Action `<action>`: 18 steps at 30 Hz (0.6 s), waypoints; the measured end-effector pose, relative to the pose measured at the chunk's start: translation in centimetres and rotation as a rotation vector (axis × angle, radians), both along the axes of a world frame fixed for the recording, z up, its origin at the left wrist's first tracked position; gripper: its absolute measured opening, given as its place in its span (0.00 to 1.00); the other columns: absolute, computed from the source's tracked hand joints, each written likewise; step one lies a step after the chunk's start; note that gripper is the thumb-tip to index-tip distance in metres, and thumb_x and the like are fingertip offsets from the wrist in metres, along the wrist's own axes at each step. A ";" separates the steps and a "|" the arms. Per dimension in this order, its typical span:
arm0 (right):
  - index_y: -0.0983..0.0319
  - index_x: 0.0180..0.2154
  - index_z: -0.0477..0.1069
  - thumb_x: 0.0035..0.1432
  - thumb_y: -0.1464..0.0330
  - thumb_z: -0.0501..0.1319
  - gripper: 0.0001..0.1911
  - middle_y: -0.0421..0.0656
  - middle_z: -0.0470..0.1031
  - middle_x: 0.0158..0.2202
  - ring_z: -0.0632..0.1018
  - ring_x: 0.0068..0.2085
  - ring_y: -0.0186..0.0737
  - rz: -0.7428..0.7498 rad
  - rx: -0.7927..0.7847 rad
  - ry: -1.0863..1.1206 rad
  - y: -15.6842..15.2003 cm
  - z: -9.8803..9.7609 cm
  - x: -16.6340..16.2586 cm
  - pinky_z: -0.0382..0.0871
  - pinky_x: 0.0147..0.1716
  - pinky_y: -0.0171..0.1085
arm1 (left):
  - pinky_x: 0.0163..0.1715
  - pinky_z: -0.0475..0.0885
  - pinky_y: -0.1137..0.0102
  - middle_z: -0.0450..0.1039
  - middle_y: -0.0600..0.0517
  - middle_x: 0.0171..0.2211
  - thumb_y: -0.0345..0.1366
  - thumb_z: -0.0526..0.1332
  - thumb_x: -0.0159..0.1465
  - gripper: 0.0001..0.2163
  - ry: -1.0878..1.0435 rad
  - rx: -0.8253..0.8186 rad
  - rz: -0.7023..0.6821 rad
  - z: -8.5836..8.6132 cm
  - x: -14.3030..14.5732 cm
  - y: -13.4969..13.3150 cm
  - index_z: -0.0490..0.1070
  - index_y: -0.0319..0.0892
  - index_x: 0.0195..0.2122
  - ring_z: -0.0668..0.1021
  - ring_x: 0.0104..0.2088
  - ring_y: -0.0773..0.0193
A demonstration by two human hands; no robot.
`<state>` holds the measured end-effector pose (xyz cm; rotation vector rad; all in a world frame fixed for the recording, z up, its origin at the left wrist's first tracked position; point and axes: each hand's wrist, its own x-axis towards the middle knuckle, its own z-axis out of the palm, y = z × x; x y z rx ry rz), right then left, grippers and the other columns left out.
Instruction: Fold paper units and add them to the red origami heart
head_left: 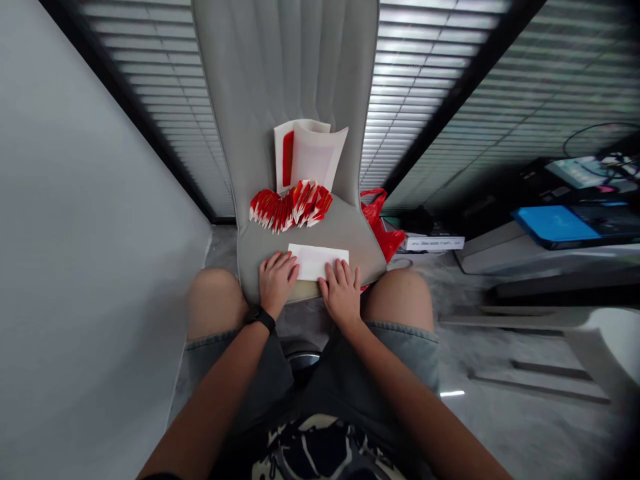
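Observation:
A folded white sheet of paper (316, 261) lies flat on the front of the grey chair seat (345, 227). My left hand (277, 280) rests at its left end, fingers stretched out and touching the edge. At the right end, my right hand (343, 290) lies with its fingers spread over the lower corner. Behind the paper stands a fanned row of red and white folded paper pieces (293, 207). Curled sheets of white paper with a red patch (317, 153) lean against the backrest.
A red plastic bag (383, 223) hangs at the chair's right side. Beyond it lie a white box (434, 243) and a blue flat object (556, 223). A pale stool (595, 340) stands at the right, and a white wall (100, 233) runs close on the left.

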<state>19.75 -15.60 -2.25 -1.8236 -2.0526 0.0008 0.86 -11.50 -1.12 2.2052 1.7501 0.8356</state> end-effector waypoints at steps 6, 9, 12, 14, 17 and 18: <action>0.65 0.64 0.66 0.71 0.60 0.52 0.26 0.59 0.64 0.67 0.64 0.68 0.59 -0.006 0.008 0.012 -0.1 -0.5 0.3 0.49 0.67 0.63 | 0.58 0.62 0.51 0.74 0.49 0.59 0.38 0.54 0.72 0.15 0.030 0.011 -0.001 -0.3 0.1 -0.1 0.75 0.48 0.54 0.70 0.62 0.50; 0.65 0.64 0.66 0.72 0.60 0.51 0.26 0.59 0.65 0.66 0.64 0.67 0.58 -0.005 0.028 0.005 -0.2 -0.6 0.3 0.49 0.67 0.62 | 0.59 0.61 0.49 0.74 0.49 0.59 0.38 0.54 0.71 0.15 0.015 0.007 -0.004 -0.3 0.1 -0.1 0.75 0.49 0.54 0.69 0.63 0.49; 0.67 0.65 0.65 0.72 0.60 0.51 0.27 0.60 0.63 0.67 0.63 0.68 0.59 -0.004 0.004 0.004 -0.3 -0.8 0.2 0.49 0.67 0.62 | 0.59 0.61 0.50 0.74 0.50 0.59 0.38 0.54 0.72 0.14 0.019 0.007 -0.006 -0.3 0.1 -0.1 0.75 0.48 0.54 0.70 0.63 0.49; 0.68 0.65 0.64 0.72 0.60 0.51 0.28 0.61 0.61 0.68 0.62 0.69 0.59 -0.005 -0.017 0.009 -0.3 -0.9 0.2 0.50 0.68 0.61 | 0.59 0.61 0.50 0.74 0.50 0.59 0.38 0.54 0.72 0.15 0.030 0.013 0.000 -0.4 0.1 -0.1 0.75 0.48 0.54 0.70 0.63 0.49; 0.67 0.66 0.63 0.72 0.60 0.50 0.28 0.59 0.60 0.69 0.61 0.70 0.58 -0.006 -0.021 0.007 -0.3 -1.1 0.3 0.51 0.68 0.59 | 0.59 0.62 0.51 0.74 0.50 0.59 0.38 0.54 0.72 0.15 0.034 0.021 0.009 -0.4 0.2 -0.1 0.75 0.48 0.54 0.70 0.63 0.49; 0.66 0.66 0.63 0.72 0.60 0.50 0.28 0.59 0.59 0.69 0.60 0.70 0.58 -0.005 -0.018 0.003 -0.3 -1.2 0.3 0.51 0.67 0.59 | 0.59 0.62 0.51 0.74 0.50 0.59 0.38 0.54 0.72 0.15 0.035 0.022 0.010 -0.5 0.2 -0.1 0.75 0.48 0.54 0.70 0.63 0.50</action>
